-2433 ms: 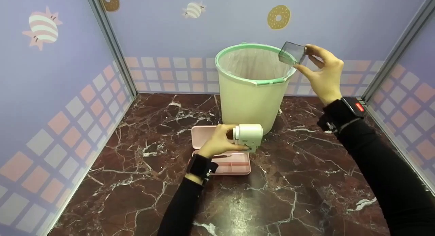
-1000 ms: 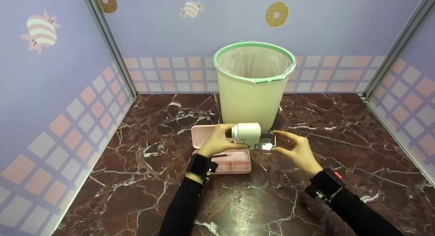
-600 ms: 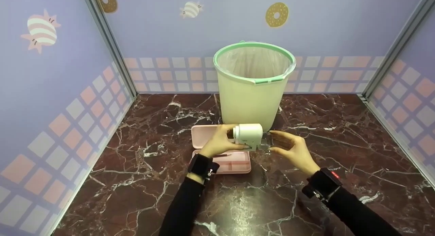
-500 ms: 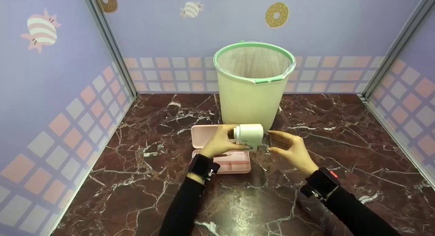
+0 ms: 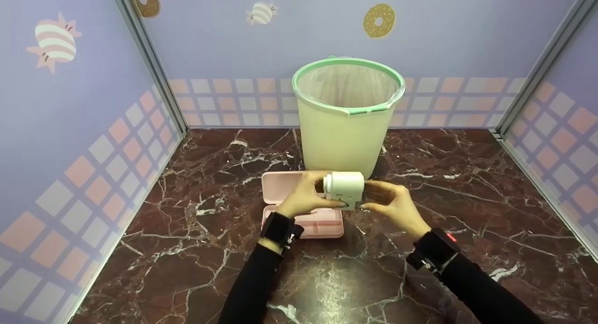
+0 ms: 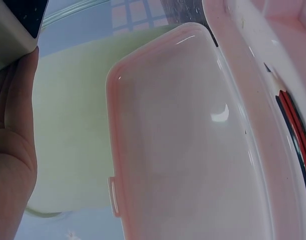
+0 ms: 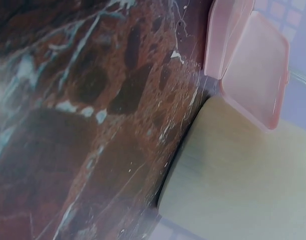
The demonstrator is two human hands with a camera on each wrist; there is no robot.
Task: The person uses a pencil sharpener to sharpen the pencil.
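Observation:
A white pencil sharpener (image 5: 346, 188) is held sideways in the air by my left hand (image 5: 304, 199), thumb below and fingers behind. My right hand (image 5: 396, 203) is at its right end, thumb and fingers apart as if around the clear drawer, which is hidden from view. Below and behind the left hand, a pink pencil case (image 5: 329, 229) lies with its lid raised. In the left wrist view a red and black pencil (image 6: 298, 130) lies in the case, and a corner of the sharpener (image 6: 10, 37) shows beside the left hand (image 6: 12, 165).
Behind the hands stands a pale green waste bin (image 5: 345, 137) with a clear liner, close to the pencil case. Dark red marbled table (image 5: 210, 268) spreads around. Patterned purple panels (image 5: 224, 44) wall in the back and sides.
My right hand came down from beside the bin's rim with the clear drawer, then moved left until the drawer slid into the sharpener's right end. The left hand stays nearly still.

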